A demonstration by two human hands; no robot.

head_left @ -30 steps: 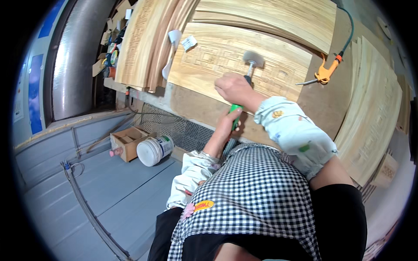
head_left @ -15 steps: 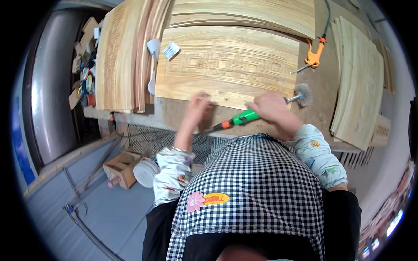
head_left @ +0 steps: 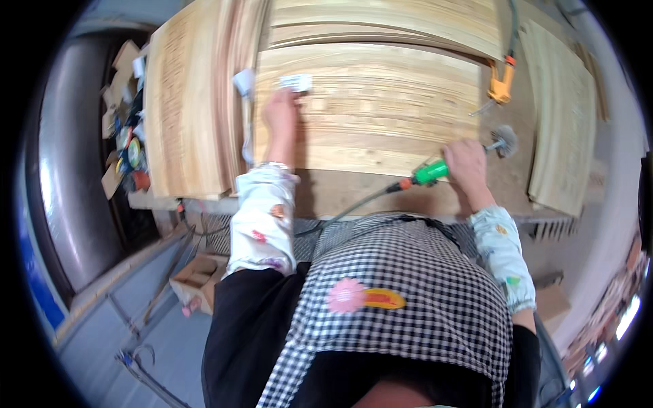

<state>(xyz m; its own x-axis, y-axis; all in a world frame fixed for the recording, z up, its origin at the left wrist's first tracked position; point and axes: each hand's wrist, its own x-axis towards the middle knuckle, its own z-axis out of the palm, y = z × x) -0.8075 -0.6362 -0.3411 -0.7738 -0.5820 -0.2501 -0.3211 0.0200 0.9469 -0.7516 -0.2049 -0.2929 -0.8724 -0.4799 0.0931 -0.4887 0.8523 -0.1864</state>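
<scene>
A carved wooden panel (head_left: 381, 153) lies flat on the workbench in front of me, with a relief pattern along its middle. My left hand (head_left: 280, 115) reaches over its left end, slightly blurred, with the fingertips at the lower edge of a small white printed paper slip (head_left: 296, 83) and seemingly pinching it. Off the panel's lower right corner, my right hand (head_left: 466, 165) is wrapped round a green handheld rotary tool (head_left: 431, 172). A round grey brush wheel (head_left: 505, 141) sits on the tool's far end, over the bench. Its cable trails left past my apron.
Stacked carved panels (head_left: 185, 102) stand at the left, more boards (head_left: 388, 15) lie behind, and another stack (head_left: 561, 115) is at the right. An orange air blow gun (head_left: 500, 85) rests on the bench (head_left: 388, 200). A cardboard box (head_left: 197, 275) sits below left.
My left hand has moved up from the panel's front edge to the paper slip, which has turned and shifted right. My right hand has carried the tool rightward. The view has shifted slightly.
</scene>
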